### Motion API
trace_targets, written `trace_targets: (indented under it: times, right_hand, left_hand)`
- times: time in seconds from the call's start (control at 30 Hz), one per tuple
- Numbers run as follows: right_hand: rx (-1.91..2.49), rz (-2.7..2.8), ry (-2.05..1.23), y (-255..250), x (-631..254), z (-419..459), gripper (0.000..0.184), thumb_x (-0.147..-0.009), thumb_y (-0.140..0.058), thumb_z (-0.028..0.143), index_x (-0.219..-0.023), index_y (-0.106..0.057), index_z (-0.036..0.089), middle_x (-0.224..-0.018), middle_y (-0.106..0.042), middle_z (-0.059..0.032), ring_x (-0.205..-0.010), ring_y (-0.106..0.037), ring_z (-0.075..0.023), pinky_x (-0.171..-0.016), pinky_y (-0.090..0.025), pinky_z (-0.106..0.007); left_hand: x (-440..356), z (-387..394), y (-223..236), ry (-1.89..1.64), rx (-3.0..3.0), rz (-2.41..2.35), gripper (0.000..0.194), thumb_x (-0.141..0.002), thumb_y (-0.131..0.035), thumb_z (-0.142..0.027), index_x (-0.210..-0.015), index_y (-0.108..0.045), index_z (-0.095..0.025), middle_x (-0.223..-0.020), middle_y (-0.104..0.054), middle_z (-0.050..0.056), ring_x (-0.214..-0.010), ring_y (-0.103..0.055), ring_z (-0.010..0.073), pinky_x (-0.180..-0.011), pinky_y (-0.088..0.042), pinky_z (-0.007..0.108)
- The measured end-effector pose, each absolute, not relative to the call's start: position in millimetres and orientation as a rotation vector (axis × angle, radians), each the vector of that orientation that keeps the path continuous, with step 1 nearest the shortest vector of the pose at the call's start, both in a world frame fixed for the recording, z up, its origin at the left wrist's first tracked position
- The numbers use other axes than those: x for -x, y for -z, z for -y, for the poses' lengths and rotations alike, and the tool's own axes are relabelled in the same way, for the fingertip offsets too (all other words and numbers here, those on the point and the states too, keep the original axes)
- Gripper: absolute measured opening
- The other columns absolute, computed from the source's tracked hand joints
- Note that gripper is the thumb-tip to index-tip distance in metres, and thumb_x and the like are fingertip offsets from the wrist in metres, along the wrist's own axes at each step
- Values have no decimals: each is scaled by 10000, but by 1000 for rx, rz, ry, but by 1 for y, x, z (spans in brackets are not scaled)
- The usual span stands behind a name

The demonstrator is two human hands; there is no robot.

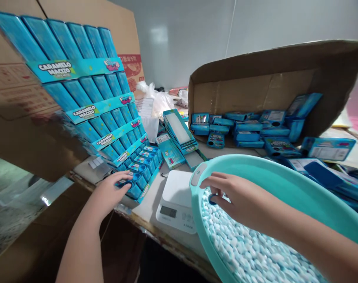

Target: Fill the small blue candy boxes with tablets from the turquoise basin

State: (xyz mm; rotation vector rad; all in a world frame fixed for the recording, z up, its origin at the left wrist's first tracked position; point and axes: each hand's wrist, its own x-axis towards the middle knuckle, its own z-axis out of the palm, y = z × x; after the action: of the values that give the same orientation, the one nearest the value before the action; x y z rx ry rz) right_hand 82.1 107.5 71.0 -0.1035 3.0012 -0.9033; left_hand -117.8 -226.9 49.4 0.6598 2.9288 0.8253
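Note:
My left hand (112, 190) is at the near end of the lowest display tray (148, 188). Its thumb and fingers close around the top of a small blue candy container (124, 183). Over the left part of a turquoise basin (243, 159), my right hand (226, 190) pinches a small dark blue piece (212, 199), partly hidden by the fingers; its kind is unclear. White and pale blue candies (240, 243) lie in the basin just below that hand. Between both hands stands a white kitchen scale (179, 192), partly covered by the basin's rim.
Stacked display trays of blue containers (87, 88) rise at the left against a cardboard box (120, 23). Flat blue cartons (176, 133) lie behind the scale. An open cardboard box (255, 74) at the right holds several blue packs (248, 125). The table edge (155, 236) runs along the front.

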Motion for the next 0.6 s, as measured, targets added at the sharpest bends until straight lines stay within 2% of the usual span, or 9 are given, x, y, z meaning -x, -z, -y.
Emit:
trace_targets:
  times: [0.13, 0.27, 0.37, 0.5, 0.6]
  right_hand:
    - [102, -2986, 878, -67, -83, -107, 371, -861, -518, 161, -1151, -668, 336, -1211, -688, -82, -902, -703, -293, -664, -517, -392]
    - [104, -2989, 846, -69, -82, -108, 378, -857, -514, 163, -1158, -670, 332, -1213, -690, -77, -899, -705, -295, -654, -510, -389]
    - [103, -2976, 843, -72, -81, -107, 381, -857, -509, 158, -1158, -676, 323, -1227, -688, -66, -919, -704, -293, -678, -516, -389]
    - [137, -2973, 872, -71, -83, -106, 356, -866, -510, 164, -1126, -685, 332, -1214, -699, -44, -930, -707, -284, -685, -511, -375]
    - [162, -2996, 870, -67, -83, -109, 334, -881, -522, 188, -1130, -682, 343, -1183, -712, -47, -933, -709, -289, -687, -504, -375]
  left_hand:
    - [134, 230, -50, -643, -753, -3006, 395, -752, -611, -422, -1070, -728, -217, -1409, -597, 121, -1332, -548, 320, -1174, -393, 476]
    - [142, 233, -56, -505, -667, -2994, 398, -726, -646, -490, -1002, -682, -205, -1261, -669, 137, -1206, -618, 344, -1059, -488, 477]
    - [146, 233, -63, -435, -568, -2956, 564, -702, -673, -516, -1165, -650, -195, -1264, -684, 151, -1166, -651, 358, -991, -528, 461]
    - [158, 230, -64, -441, -448, -2860, 874, -642, -724, -461, -1424, -500, -140, -1315, -675, 196, -1198, -664, 354, -947, -561, 402]
    - [168, 227, -59, -450, -490, -2878, 821, -583, -762, -367, -1355, -587, -152, -1095, -776, 112, -1026, -732, 332, -815, -588, 346]
